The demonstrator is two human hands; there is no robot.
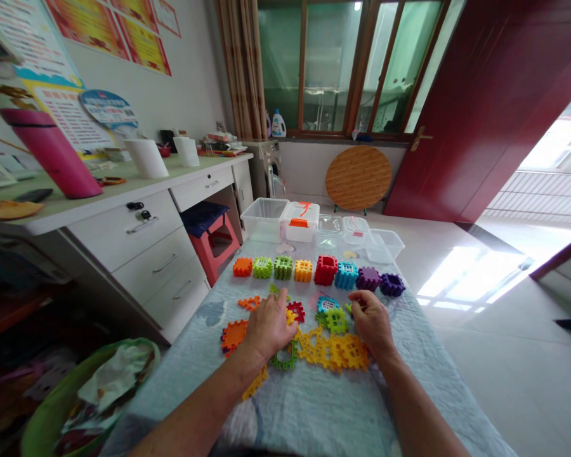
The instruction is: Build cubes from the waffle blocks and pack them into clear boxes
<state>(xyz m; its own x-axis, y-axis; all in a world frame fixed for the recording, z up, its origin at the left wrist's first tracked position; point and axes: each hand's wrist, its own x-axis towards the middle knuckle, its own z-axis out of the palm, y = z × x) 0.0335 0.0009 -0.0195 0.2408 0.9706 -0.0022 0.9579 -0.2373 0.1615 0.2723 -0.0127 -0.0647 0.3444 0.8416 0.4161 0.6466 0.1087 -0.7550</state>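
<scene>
**Head view**

1. The left hand (266,327) is lying palm down on the near-left part of a spread of loose tiles (309,330). Its fingers are bending down over the pieces, and the fingertips are touching a red tile (295,311). The back of the hand is hiding any grip, so it cannot be told whether a tile is being held.
2. The right hand (374,324) is lying at the right edge of the same spread. Its fingers are curling inward, and the thumb and forefinger are meeting at the edge of a green tile (335,320). It cannot be told whether they are pinching it or only touching it.
3. The yellow tiles (333,349) are lying flat and joined between the two wrists. An orange tile (233,334) is lying just left of the left hand.
4. The spread is lying on a table covered by a light blue quilt (314,406).
5. A row of assembled cubes (314,271) is standing beyond the hands, running from orange at the left to purple at the right, well apart from the fingers.
6. Clear plastic containers (264,216) are standing at the far end of the table.
7. A desk with drawers (147,235) is standing to the left and is bearing a pink tumbler (52,152).
</scene>
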